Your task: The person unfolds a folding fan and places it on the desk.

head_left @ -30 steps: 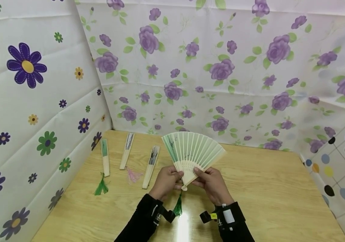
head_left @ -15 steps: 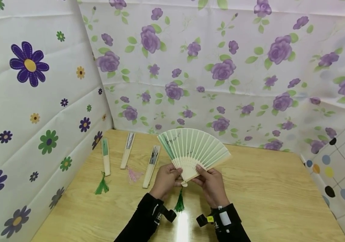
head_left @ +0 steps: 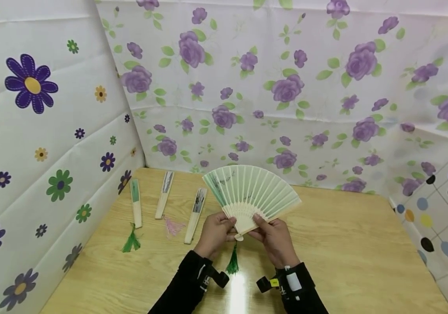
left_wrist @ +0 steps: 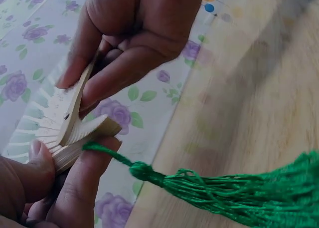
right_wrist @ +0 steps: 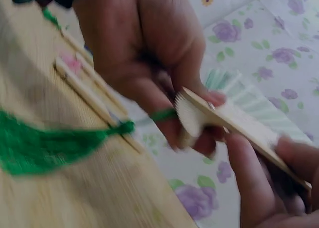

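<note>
A spread pale-green folding fan (head_left: 252, 187) with cream ribs is held up in both hands above the table. At its lower left edge my left hand (head_left: 213, 235) pinches the end guard, thumb in front and fingers behind. My right hand (head_left: 276, 240) pinches the right edge the same way, its thumb on the ribs. In the left wrist view the fan's stacked rib ends (left_wrist: 94, 130) curve out between the two hands. From the pivot end hangs a green tassel (head_left: 232, 261), which also shows in the right wrist view as a blurred green tassel (right_wrist: 55, 143).
Three folded fans lie on the wooden table (head_left: 345, 253) to the left: one with a green tassel (head_left: 135, 205), a grey-topped one (head_left: 164, 196) beside a pink tassel (head_left: 174, 226), and a dark-patterned one (head_left: 195, 216) nearest my left hand. Flowered cloth (head_left: 247, 87) stands behind the table.
The fan has spread wider and risen slightly, its leaf opening out to both sides. My right hand has shifted a little; both hands keep their grip.
</note>
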Demonstrator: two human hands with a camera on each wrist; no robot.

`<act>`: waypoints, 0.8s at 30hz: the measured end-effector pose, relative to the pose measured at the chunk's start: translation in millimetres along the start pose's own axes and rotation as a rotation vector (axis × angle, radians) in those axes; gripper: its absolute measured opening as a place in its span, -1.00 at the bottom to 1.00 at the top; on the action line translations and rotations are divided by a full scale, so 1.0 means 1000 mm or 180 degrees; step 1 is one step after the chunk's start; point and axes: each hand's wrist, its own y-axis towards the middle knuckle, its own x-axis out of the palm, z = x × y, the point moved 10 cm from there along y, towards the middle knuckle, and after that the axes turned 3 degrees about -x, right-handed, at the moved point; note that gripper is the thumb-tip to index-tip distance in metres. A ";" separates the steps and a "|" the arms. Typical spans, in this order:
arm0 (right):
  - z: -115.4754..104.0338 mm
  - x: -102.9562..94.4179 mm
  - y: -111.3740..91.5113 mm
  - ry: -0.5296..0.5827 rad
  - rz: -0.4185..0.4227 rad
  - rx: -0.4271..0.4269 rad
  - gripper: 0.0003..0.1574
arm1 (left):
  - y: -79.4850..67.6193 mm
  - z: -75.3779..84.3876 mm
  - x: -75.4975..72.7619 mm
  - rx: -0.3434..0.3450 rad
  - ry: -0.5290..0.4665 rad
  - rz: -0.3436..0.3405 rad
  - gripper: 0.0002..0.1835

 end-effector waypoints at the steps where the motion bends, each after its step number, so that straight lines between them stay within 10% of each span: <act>1: 0.000 0.000 0.000 0.0038 0.0047 -0.0031 -0.52 | 0.000 0.001 -0.001 0.0017 -0.0054 0.0034 -0.70; 14: 0.005 0.005 -0.003 -0.0032 -0.0065 0.0035 -0.51 | 0.000 0.001 -0.005 0.0113 -0.0228 0.0211 -0.72; 24: 0.006 0.006 -0.006 0.0260 0.0361 -0.0080 -0.53 | 0.000 0.001 -0.007 0.0114 -0.0411 0.0315 -0.75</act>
